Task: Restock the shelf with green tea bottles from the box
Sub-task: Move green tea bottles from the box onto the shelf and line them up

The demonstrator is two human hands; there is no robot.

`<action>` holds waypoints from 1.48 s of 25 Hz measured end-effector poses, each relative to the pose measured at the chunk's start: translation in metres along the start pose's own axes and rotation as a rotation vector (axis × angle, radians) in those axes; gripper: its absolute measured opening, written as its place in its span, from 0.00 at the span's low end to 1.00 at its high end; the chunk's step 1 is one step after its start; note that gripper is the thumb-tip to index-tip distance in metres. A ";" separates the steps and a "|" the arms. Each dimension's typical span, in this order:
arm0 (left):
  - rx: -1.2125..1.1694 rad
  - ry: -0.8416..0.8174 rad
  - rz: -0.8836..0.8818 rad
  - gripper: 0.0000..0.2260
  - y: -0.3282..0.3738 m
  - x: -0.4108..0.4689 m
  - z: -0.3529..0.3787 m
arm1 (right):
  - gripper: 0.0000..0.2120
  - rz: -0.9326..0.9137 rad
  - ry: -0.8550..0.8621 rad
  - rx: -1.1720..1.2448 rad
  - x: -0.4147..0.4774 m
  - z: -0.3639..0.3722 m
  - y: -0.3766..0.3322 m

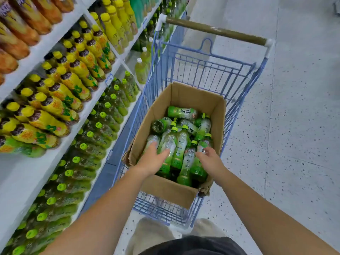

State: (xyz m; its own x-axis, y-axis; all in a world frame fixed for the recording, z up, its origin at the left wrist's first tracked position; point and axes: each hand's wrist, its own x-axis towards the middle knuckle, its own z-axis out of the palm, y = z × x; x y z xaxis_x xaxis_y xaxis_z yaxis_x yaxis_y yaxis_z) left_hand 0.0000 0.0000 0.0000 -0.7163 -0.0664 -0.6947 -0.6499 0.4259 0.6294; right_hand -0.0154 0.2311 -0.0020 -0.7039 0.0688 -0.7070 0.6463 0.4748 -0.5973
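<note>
Hands: left hand (152,159) lies with straight fingers on the bottles; right hand (209,159) rests loose fingers on one bottle, not wrapped round it.
Green tea bottles (181,144): piled in the box, more than ten, too mixed up to count. Most lie long-ways, caps pointing away from the person; one at the far end lies sideways.
Box (184,96): one, brown cardboard, open, inside one blue cart (202,70).
Shelf (18,172): left of the cart, rows of green-cap bottles (92,137), yellow-cap bottles (73,83) above.

Lime caps (174,129) on green tea bottles (182,144), brown cardboard box (193,98), blue wire cart (239,60) — grey floor (294,126), dark-speckled
</note>
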 end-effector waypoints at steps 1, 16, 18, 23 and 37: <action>0.036 -0.017 0.006 0.39 -0.001 0.012 0.002 | 0.34 0.021 0.037 0.010 0.007 0.004 0.000; 0.541 -0.043 0.028 0.49 -0.018 0.097 0.026 | 0.36 0.285 0.395 -0.623 0.065 0.063 0.000; 0.580 -0.046 0.031 0.47 -0.018 0.100 0.026 | 0.41 0.287 0.406 -0.712 0.068 0.065 -0.002; 0.515 -0.131 -0.009 0.36 -0.017 0.103 0.012 | 0.40 0.287 0.404 -0.587 0.068 0.058 -0.005; -0.022 -0.323 0.087 0.25 -0.019 0.068 -0.047 | 0.33 0.316 0.320 0.385 0.025 0.098 -0.001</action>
State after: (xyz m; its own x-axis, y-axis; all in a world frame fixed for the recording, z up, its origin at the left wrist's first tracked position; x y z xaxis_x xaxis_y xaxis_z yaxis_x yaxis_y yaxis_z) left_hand -0.0485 -0.0547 -0.0426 -0.6543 0.2600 -0.7101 -0.5975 0.3977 0.6963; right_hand -0.0045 0.1467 -0.0562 -0.4749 0.4447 -0.7594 0.8574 0.0393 -0.5132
